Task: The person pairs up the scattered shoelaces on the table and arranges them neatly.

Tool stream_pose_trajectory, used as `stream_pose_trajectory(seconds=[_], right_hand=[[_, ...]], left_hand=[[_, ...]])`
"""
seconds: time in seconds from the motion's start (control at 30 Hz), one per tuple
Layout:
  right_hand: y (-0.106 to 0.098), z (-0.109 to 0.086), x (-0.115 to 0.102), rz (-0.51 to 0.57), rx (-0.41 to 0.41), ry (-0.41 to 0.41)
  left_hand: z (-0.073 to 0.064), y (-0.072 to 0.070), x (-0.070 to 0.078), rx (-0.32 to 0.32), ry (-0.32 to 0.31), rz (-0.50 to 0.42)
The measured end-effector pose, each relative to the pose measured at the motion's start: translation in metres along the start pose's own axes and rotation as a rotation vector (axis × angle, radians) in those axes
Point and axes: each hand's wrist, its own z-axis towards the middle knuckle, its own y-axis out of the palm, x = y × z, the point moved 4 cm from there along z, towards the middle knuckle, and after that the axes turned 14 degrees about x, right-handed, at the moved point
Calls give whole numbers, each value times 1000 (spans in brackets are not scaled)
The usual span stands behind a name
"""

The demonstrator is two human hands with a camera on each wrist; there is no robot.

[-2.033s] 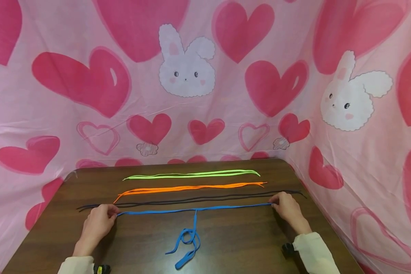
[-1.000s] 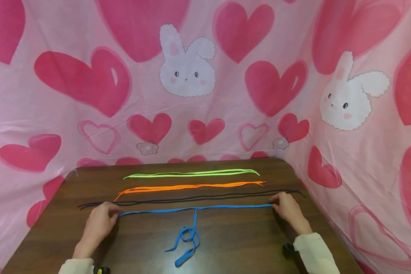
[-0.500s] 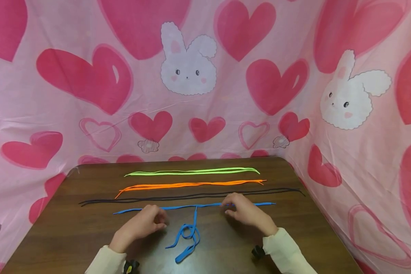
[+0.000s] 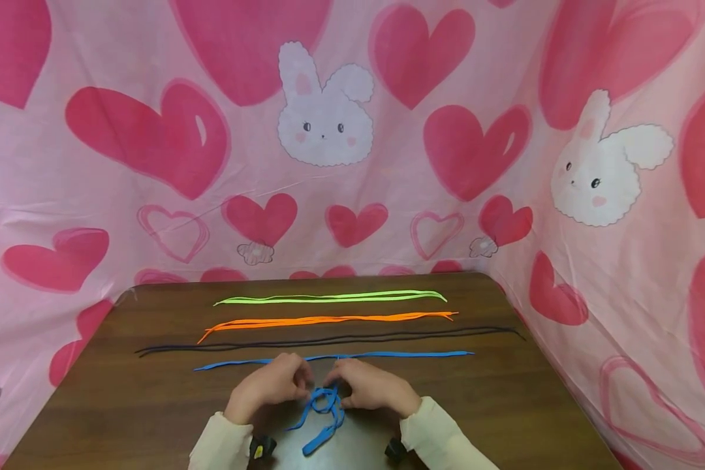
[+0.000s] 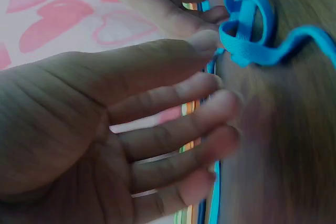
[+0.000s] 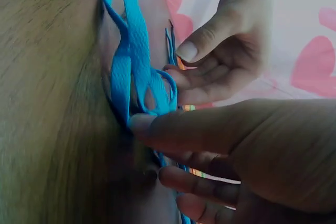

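A loosely looped blue shoelace [image 4: 317,443] lies at mid-table, its upper part meeting a second, straight length of blue shoelace [image 4: 417,354]. My left hand [image 4: 276,380] is at the left of the loop; in the left wrist view its fingers are spread and loosely bent, the thumb tip close to the lace [image 5: 265,53]. On the loop's other side is my right hand [image 4: 376,386]. The right wrist view has its thumb against or just in front of the lace [image 6: 137,40], fingers loosely bent below. Whether the right index finger touches the lace is hidden.
Beyond the straight blue lace lie a pair of dark shoelaces [image 4: 446,332], then orange shoelaces [image 4: 305,320], then yellow-green shoelaces [image 4: 352,298], all stretched sideways. The brown table [image 4: 94,405] meets a pink curtain [image 4: 352,183] with hearts and rabbits at its back.
Both hands have let go of the straight blue shoelace's ends and moved inward to the looped blue shoelace. The straight lace stays lying across the table.
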Motion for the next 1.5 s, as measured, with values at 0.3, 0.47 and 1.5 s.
stream_pose_trajectory(seconds=[0.3, 0.47, 1.5], right_hand=[[5, 4, -7, 9, -35, 93], [1, 1, -13, -19, -37, 62], [-85, -41, -70, -3, 408, -138]], left_hand=[[4, -2, 2, -9, -25, -19], [3, -7, 4, 24, -34, 14], [-24, -31, 86, 256, 263, -28]])
